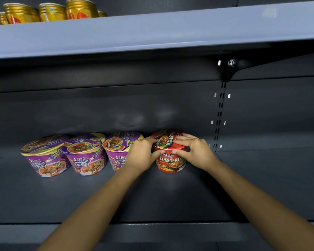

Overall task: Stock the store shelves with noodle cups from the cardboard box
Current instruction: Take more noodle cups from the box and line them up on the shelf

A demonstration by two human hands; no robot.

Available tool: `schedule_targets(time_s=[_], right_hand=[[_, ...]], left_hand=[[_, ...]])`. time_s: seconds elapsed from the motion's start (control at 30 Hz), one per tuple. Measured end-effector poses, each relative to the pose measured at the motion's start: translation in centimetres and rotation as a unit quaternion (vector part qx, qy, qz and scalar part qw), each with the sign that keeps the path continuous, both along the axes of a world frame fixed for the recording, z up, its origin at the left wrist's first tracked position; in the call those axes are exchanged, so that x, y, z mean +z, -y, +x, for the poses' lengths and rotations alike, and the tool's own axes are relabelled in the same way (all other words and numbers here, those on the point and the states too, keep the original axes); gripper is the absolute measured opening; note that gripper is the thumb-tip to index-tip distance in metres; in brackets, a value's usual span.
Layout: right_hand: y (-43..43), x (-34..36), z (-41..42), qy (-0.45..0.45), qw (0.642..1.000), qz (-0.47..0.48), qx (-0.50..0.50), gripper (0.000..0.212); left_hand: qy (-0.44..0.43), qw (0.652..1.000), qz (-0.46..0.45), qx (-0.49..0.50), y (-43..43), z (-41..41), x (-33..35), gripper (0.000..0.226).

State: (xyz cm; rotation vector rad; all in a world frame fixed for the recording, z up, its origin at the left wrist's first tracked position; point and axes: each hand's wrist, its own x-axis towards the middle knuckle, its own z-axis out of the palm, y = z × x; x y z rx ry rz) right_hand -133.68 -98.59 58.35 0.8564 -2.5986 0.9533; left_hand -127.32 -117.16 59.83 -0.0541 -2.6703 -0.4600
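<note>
Clasping red noodle cup (pixel 171 161), both hands (pixel 141 155) (pixel 195 152)

The red cup (pixel 171 161) reads "康师傅" and "红烧牛肉面" on its side; the three purple cups (pixel 86 161) read "老坛酸菜牛肉面".

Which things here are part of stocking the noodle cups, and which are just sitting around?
Job: red noodle cup, gripped by left hand and right hand; three purple noodle cups; lower shelf.
Just there: gold cups on upper shelf.
</note>
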Motion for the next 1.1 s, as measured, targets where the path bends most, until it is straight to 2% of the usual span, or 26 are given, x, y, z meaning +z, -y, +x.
schedule_targets(time_s=[0.27,0.63,1.1], right_hand=[[-0.4,0.5,0.9,0.023,0.999,0.028,0.001,0.069],[1.9,2.0,4.7,-0.036,0.999,0.016,0.023,0.058],[8.1,2.3,14.4,-0.063,0.994,0.018,0.086,0.041]], left_hand=[[-0.01,1.0,-0.029,0.007,-0.3,1.3,0.6,0.055],[-0.013,0.998,-0.05,0.02,0.7,4.8,0.9,0.05],[-0.03,0.996,-0.036,0.075,5.8,15.8,0.4,0.04]])
